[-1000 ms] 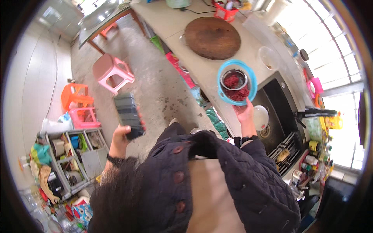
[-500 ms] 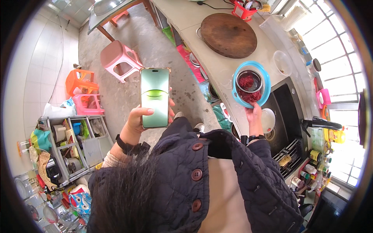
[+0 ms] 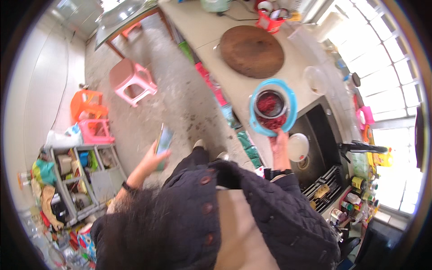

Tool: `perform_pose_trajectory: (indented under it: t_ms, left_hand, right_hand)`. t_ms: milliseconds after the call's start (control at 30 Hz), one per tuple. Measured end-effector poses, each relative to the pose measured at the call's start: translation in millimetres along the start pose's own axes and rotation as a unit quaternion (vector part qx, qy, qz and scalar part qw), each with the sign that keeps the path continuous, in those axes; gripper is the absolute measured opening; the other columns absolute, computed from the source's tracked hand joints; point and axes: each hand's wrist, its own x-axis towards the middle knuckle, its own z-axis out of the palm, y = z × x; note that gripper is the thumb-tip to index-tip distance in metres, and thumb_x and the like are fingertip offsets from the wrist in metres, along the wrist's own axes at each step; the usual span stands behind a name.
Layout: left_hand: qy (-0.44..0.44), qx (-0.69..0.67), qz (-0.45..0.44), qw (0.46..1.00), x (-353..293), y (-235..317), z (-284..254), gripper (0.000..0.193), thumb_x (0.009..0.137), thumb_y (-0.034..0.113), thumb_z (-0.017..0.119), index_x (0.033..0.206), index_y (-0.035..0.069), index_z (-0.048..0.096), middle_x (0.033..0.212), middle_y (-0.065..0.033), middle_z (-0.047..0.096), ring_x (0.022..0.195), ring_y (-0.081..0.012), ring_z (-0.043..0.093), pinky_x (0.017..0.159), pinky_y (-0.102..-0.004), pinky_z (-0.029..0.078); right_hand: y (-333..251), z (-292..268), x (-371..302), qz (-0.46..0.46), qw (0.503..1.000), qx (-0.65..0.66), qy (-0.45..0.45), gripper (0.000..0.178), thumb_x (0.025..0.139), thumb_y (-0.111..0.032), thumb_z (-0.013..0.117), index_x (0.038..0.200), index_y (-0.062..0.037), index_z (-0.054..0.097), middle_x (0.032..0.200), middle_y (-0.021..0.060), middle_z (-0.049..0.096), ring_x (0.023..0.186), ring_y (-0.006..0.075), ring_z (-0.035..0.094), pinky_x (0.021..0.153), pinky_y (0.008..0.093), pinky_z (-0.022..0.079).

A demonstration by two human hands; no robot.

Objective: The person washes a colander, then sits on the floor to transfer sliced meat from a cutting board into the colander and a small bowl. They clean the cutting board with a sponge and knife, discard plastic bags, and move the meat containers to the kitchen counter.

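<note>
1. Left hand (image 3: pixel 150 164), lower left of centre, is clamped round a slim green-backed phone (image 3: pixel 164 140), held edge-on and clear of the food.
2. Right hand (image 3: pixel 280 146) grips the near rim of the round blue plastic basin (image 3: pixel 290 96), seemingly steadying it.
3. Basin holds a steel bowl of red pieces (image 3: pixel 269 103), on the pale surface (image 3: pixel 225 76) beside the dark sink (image 3: pixel 321 135), right of centre.

Blue basin (image 3: pixel 290 101) w/ red stuff (image 3: pixel 271 112), brown round board (image 3: pixel 251 51), pink stool (image 3: pixel 131 80), black quilted jacket (image 3: pixel 270 216).
</note>
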Motion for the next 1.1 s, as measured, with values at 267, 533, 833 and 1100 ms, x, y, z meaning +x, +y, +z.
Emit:
perform_pose_trajectory:
  t_ms: [267, 533, 833, 1100]
  left_hand:
    - [-0.083, 0.365, -0.224, 0.9, 1.6, -112.8, -39.9, 0.063, 0.087, 0.03, 0.07, 0.137, 0.003, 0.043, 0.108, -0.0121, 0.062, 0.094, -0.0192, 0.061, 0.079, -0.0343, 0.05]
    - [-0.074, 0.316, -0.207, 0.923, 12.7, -135.8, -72.4, 0.061, 0.088, 0.034, 0.068, 0.135, 0.001, 0.046, 0.114, -0.0137, 0.062, 0.104, -0.0212, 0.058, 0.089, -0.0354, 0.046]
    - [-0.035, 0.185, -0.151, 0.97, 10.1, -149.7, -140.3, 0.06, 0.09, 0.039, 0.066, 0.132, -0.001, 0.051, 0.121, -0.0155, 0.061, 0.115, -0.0235, 0.055, 0.1, -0.0366, 0.041]
    - [0.024, -0.141, 0.083, 0.986, 35.7, -14.5, -192.4, 0.062, 0.094, 0.051, 0.055, 0.137, 0.008, 0.047, 0.137, -0.0099, 0.051, 0.125, -0.0225, 0.048, 0.103, -0.0432, 0.039]
  right_hand:
    - [-7.0, 37.2, -18.3, 0.009, 1.0, 0.011, -0.006, 0.046, 0.078, 0.005, 0.051, 0.122, -0.0085, 0.049, 0.109, 0.0084, 0.062, 0.09, 0.0243, 0.065, 0.075, 0.0429, 0.058]
    - [-6.9, 95.4, -38.0, 0.015, 0.998, 0.002, -0.057, 0.046, 0.079, 0.007, 0.049, 0.122, -0.0054, 0.049, 0.107, 0.0105, 0.062, 0.087, 0.0238, 0.065, 0.076, 0.0421, 0.058]
    - [24.0, 190.3, -55.2, 0.033, 0.992, -0.059, -0.109, 0.041, 0.079, 0.007, 0.049, 0.118, -0.0051, 0.051, 0.101, 0.0087, 0.063, 0.084, 0.0217, 0.064, 0.071, 0.0377, 0.057]
    - [93.4, 336.1, -82.7, 0.086, 0.95, -0.138, -0.266, 0.048, 0.074, 0.005, 0.049, 0.12, -0.0022, 0.053, 0.101, 0.0083, 0.065, 0.08, 0.0214, 0.065, 0.064, 0.0347, 0.056]
